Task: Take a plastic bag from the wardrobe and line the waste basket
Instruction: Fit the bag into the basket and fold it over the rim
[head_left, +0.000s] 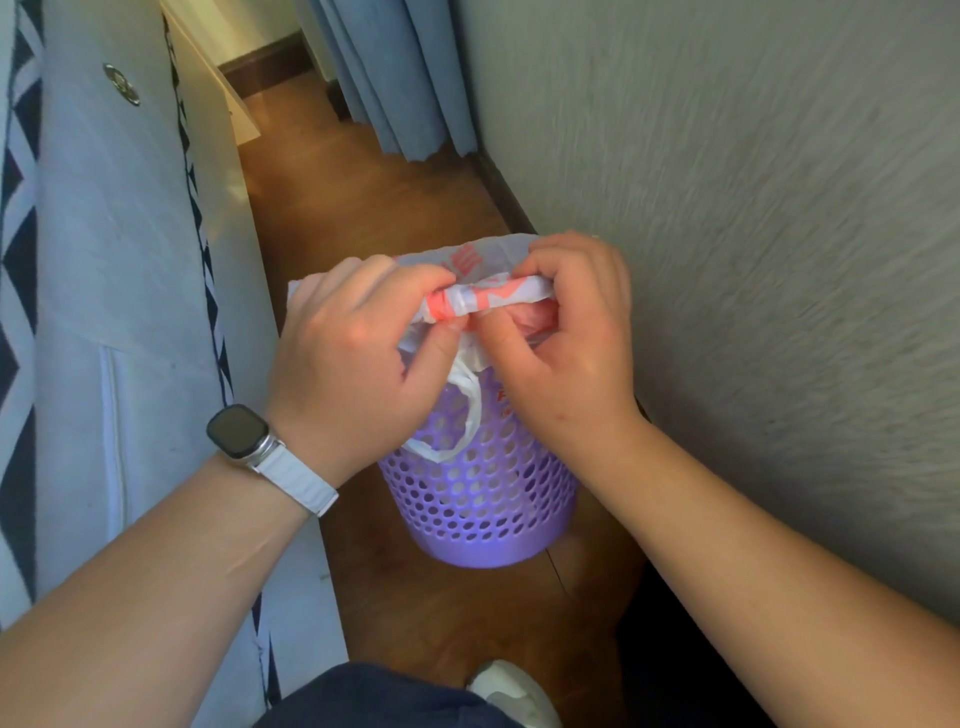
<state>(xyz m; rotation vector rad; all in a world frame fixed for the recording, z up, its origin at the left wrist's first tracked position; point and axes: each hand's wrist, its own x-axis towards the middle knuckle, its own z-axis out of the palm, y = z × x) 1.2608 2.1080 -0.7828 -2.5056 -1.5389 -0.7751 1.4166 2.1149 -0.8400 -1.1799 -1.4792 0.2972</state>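
Rolled edge pinched between both hands

The left hand (353, 364) pinches the plastic bag (488, 300) by its rolled edge and the right hand (571, 338) pinches alongside, over the waste basket (483, 499) on the floor (363, 208) beside the wall (727, 208). A hard tug might tear the film or tip the basket.

Waste basket (483, 499): perforated purple plastic, smooth, slight sheen. Plastic bag (488, 301): thin crinkled film. Floor (363, 197): glossy wood. Wall (753, 208) beside basket: rough, matt.
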